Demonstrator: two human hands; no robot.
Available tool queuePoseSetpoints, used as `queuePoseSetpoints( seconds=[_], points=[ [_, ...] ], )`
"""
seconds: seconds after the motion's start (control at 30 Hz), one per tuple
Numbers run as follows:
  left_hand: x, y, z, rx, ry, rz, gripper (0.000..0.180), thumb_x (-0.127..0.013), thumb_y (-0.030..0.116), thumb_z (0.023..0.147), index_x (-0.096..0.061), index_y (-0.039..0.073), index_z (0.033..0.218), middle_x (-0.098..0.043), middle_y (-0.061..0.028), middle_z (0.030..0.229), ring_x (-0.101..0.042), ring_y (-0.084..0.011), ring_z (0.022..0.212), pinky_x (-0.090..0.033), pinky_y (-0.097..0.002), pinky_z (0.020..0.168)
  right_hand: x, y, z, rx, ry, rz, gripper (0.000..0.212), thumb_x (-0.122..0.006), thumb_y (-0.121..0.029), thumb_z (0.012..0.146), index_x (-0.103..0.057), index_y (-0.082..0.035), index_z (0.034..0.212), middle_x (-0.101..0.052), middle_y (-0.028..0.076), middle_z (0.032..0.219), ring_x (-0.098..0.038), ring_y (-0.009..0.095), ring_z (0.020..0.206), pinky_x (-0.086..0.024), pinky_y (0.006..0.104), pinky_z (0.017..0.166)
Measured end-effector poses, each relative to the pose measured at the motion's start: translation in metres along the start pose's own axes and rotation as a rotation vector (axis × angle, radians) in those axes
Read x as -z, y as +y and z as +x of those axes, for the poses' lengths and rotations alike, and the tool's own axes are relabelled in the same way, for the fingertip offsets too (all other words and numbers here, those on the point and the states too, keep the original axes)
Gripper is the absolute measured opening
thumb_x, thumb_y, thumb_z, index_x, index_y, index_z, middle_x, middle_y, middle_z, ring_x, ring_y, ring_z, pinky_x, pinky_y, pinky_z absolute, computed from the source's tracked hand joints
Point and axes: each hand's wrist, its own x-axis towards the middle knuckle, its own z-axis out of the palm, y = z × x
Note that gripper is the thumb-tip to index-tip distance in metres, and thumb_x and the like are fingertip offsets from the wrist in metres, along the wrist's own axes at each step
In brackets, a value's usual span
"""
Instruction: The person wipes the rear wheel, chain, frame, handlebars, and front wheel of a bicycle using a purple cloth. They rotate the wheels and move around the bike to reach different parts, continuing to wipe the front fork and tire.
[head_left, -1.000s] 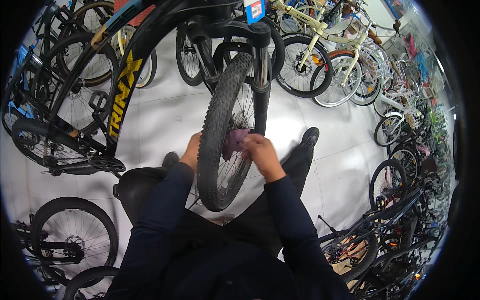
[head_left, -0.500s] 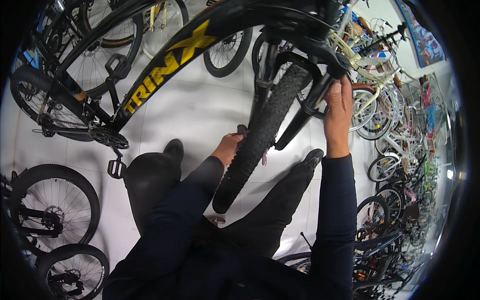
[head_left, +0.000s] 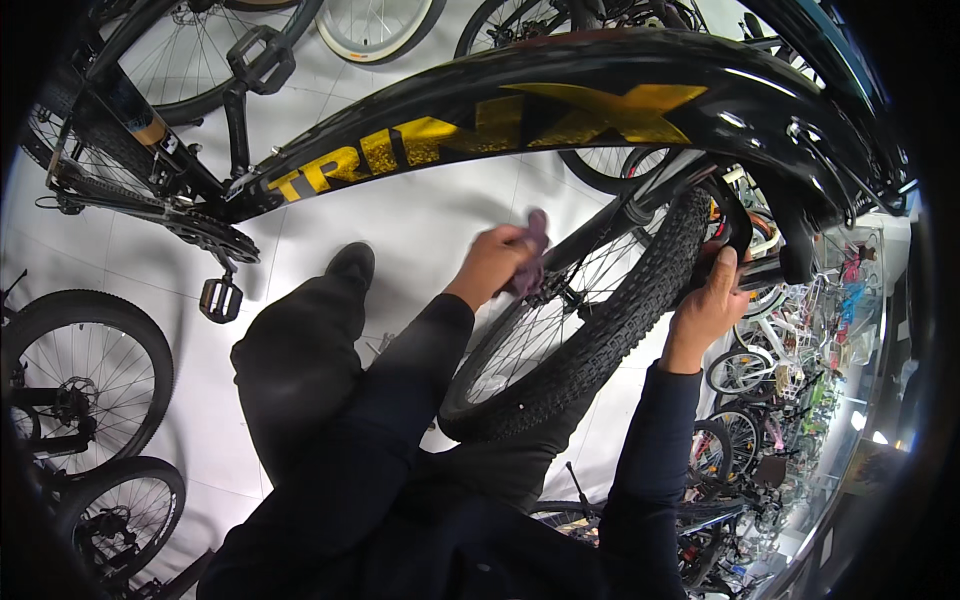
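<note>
A black bicycle frame [head_left: 420,130] with gold lettering spans the upper view. Its front wheel [head_left: 610,345], with a knobbly black tyre, is turned at an angle in front of my legs. My left hand [head_left: 492,265] is closed on a purple cloth [head_left: 535,245] beside the wheel's hub and a fork leg [head_left: 590,225]. On the other side of the tyre, my right hand [head_left: 705,315] grips the near fork leg [head_left: 765,272], thumb on top. Its other fingers are partly hidden behind the tyre and fork.
The bike's pedal [head_left: 220,298] and crank stick out at the left, near my knee. Two wheels of other bikes [head_left: 90,380] stand at the lower left. Rows of bicycles [head_left: 745,420] crowd the right side. More wheels [head_left: 375,25] are beyond the frame, on the pale tiled floor.
The front wheel and fork have swung round, showing the spokes. The frame now lies flatter across the view. My left hand has risen with the cloth; my right hand has moved lower.
</note>
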Motion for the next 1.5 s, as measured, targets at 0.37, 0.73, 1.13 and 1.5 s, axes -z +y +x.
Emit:
queuePoseSetpoints(
  seconds=[0.37, 0.73, 1.13, 1.5],
  points=[
    [-0.032, -0.026, -0.02, -0.245, 0.134, 0.842, 0.022, -0.076, 0.011, 0.086, -0.07, -0.004, 0.101, -0.074, -0.0185, 0.087, -0.073, -0.0284, 0.082, -0.056, -0.0353, 0.075, -0.003, -0.006, -0.002, -0.005, 0.056, -0.014, 0.029, -0.059, -0.025, 0.105, -0.066, 0.002, 0.096, -0.062, 0.003, 0.076, -0.052, 0.01, 0.065, -0.04, 0.0252, 0.063],
    [-0.022, -0.053, -0.038, -0.625, 0.093, 0.851, 0.017, -0.068, 0.003, 0.087, -0.074, 0.005, 0.104, -0.06, -0.0161, 0.13, -0.061, -0.0351, 0.112, -0.051, -0.0425, 0.096, -0.001, -0.005, -0.001, 0.021, 0.045, -0.099, 0.026, -0.061, -0.022, 0.103, -0.066, 0.003, 0.097, -0.063, 0.002, 0.076, -0.053, 0.009, 0.066, -0.041, 0.0246, 0.063],
    [0.011, -0.068, -0.075, -0.572, 0.091, 1.113, 0.027, -0.065, -0.006, 0.088, -0.068, 0.006, 0.112, -0.064, -0.0164, 0.105, -0.064, -0.0356, 0.098, -0.053, -0.0439, 0.083, 0.0, -0.009, -0.003, 0.017, 0.01, -0.159, 0.032, -0.061, -0.026, 0.104, -0.069, 0.002, 0.092, -0.064, 0.002, 0.081, -0.054, 0.01, 0.071, -0.042, 0.0267, 0.068],
    [0.004, -0.075, -0.053, -0.849, 0.002, 1.132, 0.023, -0.065, -0.001, 0.085, -0.069, 0.007, 0.106, -0.065, -0.0145, 0.106, -0.064, -0.0342, 0.1, -0.054, -0.0435, 0.084, -0.003, -0.01, -0.001, 0.026, 0.037, -0.173, 0.031, -0.06, -0.026, 0.104, -0.068, 0.002, 0.092, -0.063, 0.003, 0.074, -0.055, 0.011, 0.064, -0.041, 0.0276, 0.061]
  ],
)
